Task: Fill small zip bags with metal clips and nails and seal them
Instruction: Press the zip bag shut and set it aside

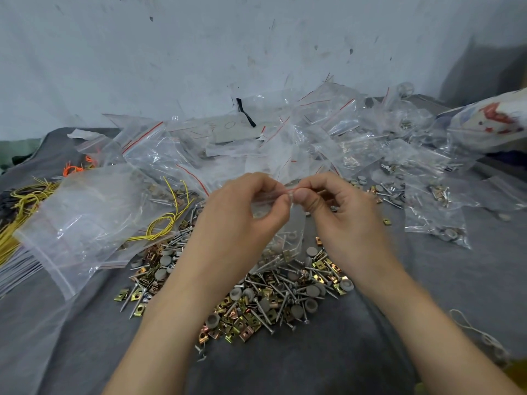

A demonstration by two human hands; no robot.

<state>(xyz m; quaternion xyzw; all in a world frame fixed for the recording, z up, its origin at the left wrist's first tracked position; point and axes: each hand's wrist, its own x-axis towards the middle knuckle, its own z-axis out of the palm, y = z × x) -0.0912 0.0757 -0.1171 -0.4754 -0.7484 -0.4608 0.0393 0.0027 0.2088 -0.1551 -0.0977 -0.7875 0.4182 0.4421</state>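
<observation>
Mid-frame: left hand & right hand both pinch the red-lined top edge of a small zip bag, fingers narrow, thumbs nearly touching. Bag hangs below them w/ nails, clips & grey caps inside, its bottom at the loose pile of clips and nails on the grey surface. Heap of bags behind, upper centre. Yellow wires centre-left.
</observation>
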